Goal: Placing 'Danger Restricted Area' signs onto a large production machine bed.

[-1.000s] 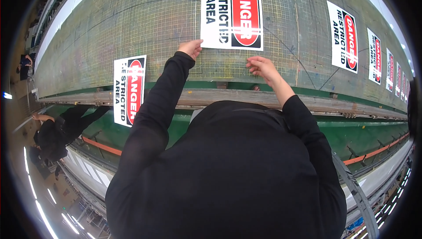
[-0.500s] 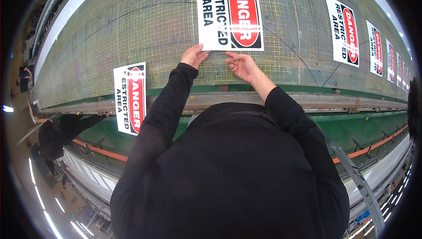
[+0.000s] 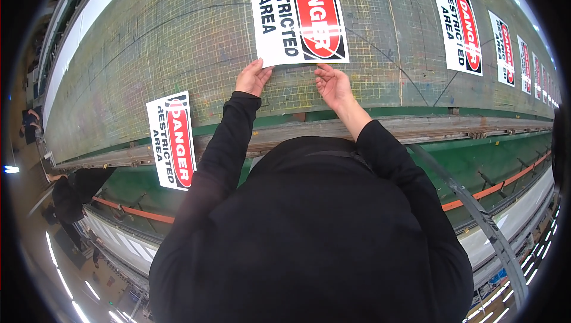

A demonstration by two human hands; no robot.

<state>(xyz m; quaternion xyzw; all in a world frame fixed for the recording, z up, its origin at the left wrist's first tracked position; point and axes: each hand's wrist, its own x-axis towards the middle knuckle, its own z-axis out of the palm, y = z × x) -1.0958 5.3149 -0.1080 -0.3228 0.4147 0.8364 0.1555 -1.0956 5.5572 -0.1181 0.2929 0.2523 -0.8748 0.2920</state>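
Note:
A white warning sign (image 3: 275, 46) with a red oval on a black panel and black lettering lies on the green, grid-marked table at the top middle. My left hand (image 3: 254, 78) pinches its near left corner, fingers bent together. Along the same near edge, further right, my right hand (image 3: 335, 88) has its fingers curled, with the tips and thumb closed at the sign's border. The sign's far end runs out of the picture.
Matching signs lie on the table (image 3: 196, 43) in a row to the right, the nearest one (image 3: 443, 26) upright. Another sign (image 3: 159, 145) hangs over the front edge at left. A wooden rail (image 3: 428, 130) borders the table. At far left is another person (image 3: 68, 198).
My right index finger was stretched along the sign's edge and is now curled in with the others. The whole view has shifted slightly, so the signs sit a little differently in it.

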